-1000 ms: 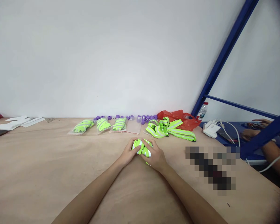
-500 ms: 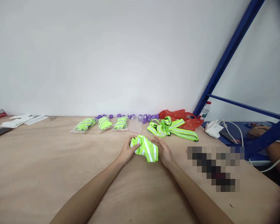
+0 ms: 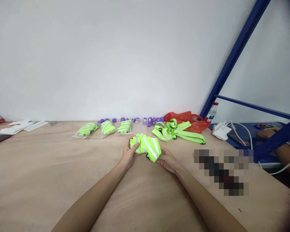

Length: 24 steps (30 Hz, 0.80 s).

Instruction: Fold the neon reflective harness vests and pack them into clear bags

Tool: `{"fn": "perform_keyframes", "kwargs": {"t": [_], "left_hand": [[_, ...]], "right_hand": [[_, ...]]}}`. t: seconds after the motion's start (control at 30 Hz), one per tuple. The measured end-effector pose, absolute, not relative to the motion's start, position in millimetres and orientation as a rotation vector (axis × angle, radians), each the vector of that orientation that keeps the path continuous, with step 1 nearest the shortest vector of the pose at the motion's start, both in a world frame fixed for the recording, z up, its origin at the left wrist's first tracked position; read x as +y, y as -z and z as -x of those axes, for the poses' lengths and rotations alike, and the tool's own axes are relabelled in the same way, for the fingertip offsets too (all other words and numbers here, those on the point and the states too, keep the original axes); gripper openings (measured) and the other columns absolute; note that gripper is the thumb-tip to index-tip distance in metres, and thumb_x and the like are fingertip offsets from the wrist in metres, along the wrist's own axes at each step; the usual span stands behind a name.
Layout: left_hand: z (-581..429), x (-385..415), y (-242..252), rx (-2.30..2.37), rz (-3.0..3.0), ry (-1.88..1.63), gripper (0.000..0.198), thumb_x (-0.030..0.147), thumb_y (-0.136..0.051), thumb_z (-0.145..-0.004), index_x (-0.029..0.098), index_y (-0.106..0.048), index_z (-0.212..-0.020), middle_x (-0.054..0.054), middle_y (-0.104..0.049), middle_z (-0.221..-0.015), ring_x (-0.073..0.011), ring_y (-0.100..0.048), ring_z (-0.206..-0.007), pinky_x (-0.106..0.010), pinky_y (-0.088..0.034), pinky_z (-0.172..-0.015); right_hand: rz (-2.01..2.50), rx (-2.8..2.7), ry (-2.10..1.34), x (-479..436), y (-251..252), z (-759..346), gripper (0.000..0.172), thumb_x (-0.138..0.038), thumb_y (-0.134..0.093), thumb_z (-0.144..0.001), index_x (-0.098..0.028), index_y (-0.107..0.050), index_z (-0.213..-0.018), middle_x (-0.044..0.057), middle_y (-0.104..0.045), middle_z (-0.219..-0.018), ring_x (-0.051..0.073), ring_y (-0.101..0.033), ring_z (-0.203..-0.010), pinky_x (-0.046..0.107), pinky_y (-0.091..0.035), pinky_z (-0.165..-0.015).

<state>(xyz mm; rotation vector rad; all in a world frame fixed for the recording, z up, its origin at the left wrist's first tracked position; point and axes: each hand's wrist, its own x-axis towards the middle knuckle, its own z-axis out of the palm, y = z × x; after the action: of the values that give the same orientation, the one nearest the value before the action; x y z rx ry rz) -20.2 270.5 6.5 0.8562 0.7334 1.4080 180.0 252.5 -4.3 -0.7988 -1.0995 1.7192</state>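
Note:
A neon-yellow reflective strap (image 3: 147,145) with silvery stripes is folded and wrapped into a bundle above the middle of the table. My left hand (image 3: 128,155) is closed on its left end, thumb across the front. At the lower right end, the fingers of my right hand (image 3: 169,161) hold the band, partly hidden behind it. A small black fitting (image 3: 148,157) pokes out from the bundle's underside. Just beyond, a loose tangle of the same strap (image 3: 171,131) lies on the table. Several clear bags with wrapped straps (image 3: 108,128) stand in a row to the left.
Several purple rolls (image 3: 153,121) line the wall, beside a clear bag (image 3: 139,128). A red plastic bag (image 3: 188,118), a bottle (image 3: 212,112) and a white charger (image 3: 221,131) are at the right. Another person's arm (image 3: 286,156) shows past the blue frame (image 3: 232,58).
The bundle has risen slightly and shifted left, and its right end has turned. My right hand has come in under that end and grips it. The black fitting now shows.

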Motion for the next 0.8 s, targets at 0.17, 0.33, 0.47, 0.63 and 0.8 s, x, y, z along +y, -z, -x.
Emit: {"fn": "perform_keyframes", "kwargs": {"t": [0.17,0.33,0.47,0.63,0.8], "left_hand": [[21.3,271.1,-8.7,0.724,-0.832,-1.451,0.06,0.039,-0.089,-0.063,0.024,-0.051,-0.107,-0.001,-0.063,-0.1,-0.0172,-0.065,-0.078,-0.03,-0.06,-0.063],[21.0,273.3,-10.0,0.719,-0.81,-1.466,0.06,0.039,-0.088,-0.064,0.026,-0.049,-0.108,-0.001,-0.066,-0.104,-0.019,-0.068,-0.083,-0.036,-0.06,-0.071],[20.3,273.1,-16.7,0.734,-0.793,-1.473,0.06,0.039,-0.088,-0.063,0.026,-0.049,-0.107,-0.001,-0.065,-0.106,-0.0185,-0.067,-0.085,-0.036,-0.06,-0.074],[16.8,265.8,-32.9,0.717,-0.836,-1.472,0.056,0.041,-0.085,-0.067,0.027,-0.05,-0.109,0.0,-0.064,-0.103,-0.0169,-0.066,-0.082,-0.031,-0.059,-0.068],[3.3,251.8,-30.3,0.693,-0.892,-1.313,0.055,0.042,-0.084,-0.068,0.025,-0.052,-0.11,0.001,-0.064,-0.096,-0.0138,-0.064,-0.071,-0.024,-0.055,-0.056]], "right_hand": [[0.82,-1.163,-1.792,250.8,0.5,-185.6,0.031,-0.023,-0.085,-0.067,-0.015,-0.073,-0.094,0.003,-0.073,-0.085,0.013,-0.064,-0.072,0.023,-0.048,-0.064],[0.879,-1.134,-1.82,248.3,-4.5,-189.1,0.03,-0.03,-0.085,-0.068,-0.017,-0.071,-0.09,0.001,-0.071,-0.08,0.008,-0.059,-0.058,0.019,-0.045,-0.053],[0.971,-1.098,-1.844,248.4,-7.5,-187.0,0.029,-0.037,-0.081,-0.068,-0.018,-0.064,-0.084,-0.001,-0.069,-0.071,0.008,-0.057,-0.046,0.017,-0.035,-0.037],[1.107,-1.223,-1.723,249.8,-3.0,-177.7,0.026,-0.036,-0.077,-0.068,-0.018,-0.061,-0.079,-0.003,-0.066,-0.061,0.006,-0.046,-0.034,0.016,-0.025,-0.031],[1.095,-1.191,-1.48,253.7,3.5,-177.2,0.028,-0.043,-0.073,-0.069,-0.02,-0.062,-0.079,-0.003,-0.06,-0.051,0.011,-0.047,-0.039,0.021,-0.032,-0.036]]}}
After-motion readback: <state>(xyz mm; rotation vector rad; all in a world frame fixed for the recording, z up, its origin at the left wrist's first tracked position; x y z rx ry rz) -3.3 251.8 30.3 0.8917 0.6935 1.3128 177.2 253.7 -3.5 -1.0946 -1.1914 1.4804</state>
